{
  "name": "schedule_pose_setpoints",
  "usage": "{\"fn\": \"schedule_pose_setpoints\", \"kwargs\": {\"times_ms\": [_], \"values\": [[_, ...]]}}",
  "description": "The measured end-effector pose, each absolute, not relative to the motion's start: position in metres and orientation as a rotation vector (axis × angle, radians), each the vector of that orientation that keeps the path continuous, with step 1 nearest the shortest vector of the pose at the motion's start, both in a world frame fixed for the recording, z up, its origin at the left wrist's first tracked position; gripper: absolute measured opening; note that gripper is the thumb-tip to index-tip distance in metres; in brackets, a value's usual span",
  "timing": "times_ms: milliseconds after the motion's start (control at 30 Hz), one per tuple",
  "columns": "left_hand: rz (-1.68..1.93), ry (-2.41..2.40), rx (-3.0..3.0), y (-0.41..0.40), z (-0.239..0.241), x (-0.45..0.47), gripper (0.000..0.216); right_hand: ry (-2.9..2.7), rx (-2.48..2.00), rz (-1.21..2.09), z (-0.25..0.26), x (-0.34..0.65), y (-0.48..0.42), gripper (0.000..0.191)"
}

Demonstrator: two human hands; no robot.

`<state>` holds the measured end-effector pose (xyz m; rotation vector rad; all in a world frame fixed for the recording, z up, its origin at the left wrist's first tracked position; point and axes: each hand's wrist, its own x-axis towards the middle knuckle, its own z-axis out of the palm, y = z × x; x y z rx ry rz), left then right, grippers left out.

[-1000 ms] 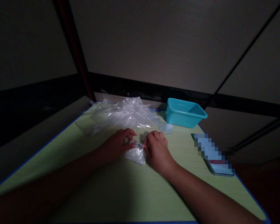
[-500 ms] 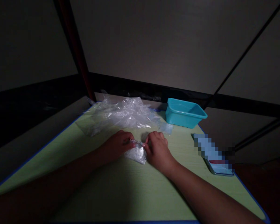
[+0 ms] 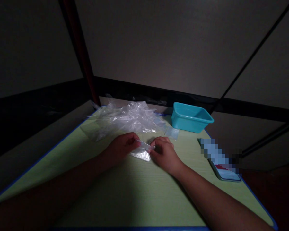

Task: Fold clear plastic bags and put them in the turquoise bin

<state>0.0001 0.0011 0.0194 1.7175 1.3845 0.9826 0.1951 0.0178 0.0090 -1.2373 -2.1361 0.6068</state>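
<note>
A small clear plastic bag (image 3: pixel 142 153) lies near the middle of a green table (image 3: pixel 125 195). My left hand (image 3: pixel 122 147) pinches the bag's top left corner with closed fingers. My right hand (image 3: pixel 164 153) pinches the top right end, fingers curled. The bag is stretched between the two hands just above the tabletop. Its contents are too dim to make out.
A heap of clear plastic bags (image 3: pixel 125 118) lies at the far left of the table. A teal plastic tub (image 3: pixel 190 117) stands at the far right corner. A flat phone-like object (image 3: pixel 225 171) rests by the right edge. Dark walls surround the table.
Both hands have lifted slightly and pulled the small bag's top edge taut; the bag now looks flatter and more stretched than a second ago.
</note>
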Motion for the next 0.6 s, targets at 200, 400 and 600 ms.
{"fn": "schedule_pose_setpoints", "kwargs": {"times_ms": [200,400,600], "values": [[0.986,1.248,1.578,0.002,0.013,-0.001,0.027,-2.056,-1.213,0.681,0.005,0.197,0.022,0.003],[0.914,1.307,1.51,0.003,0.014,0.0,0.029,-1.837,-1.07,1.062,-0.006,0.197,0.028,0.017],[0.977,1.363,1.408,0.001,0.023,0.004,0.021,-1.586,-0.968,1.401,-0.002,0.193,0.027,0.032]]}}
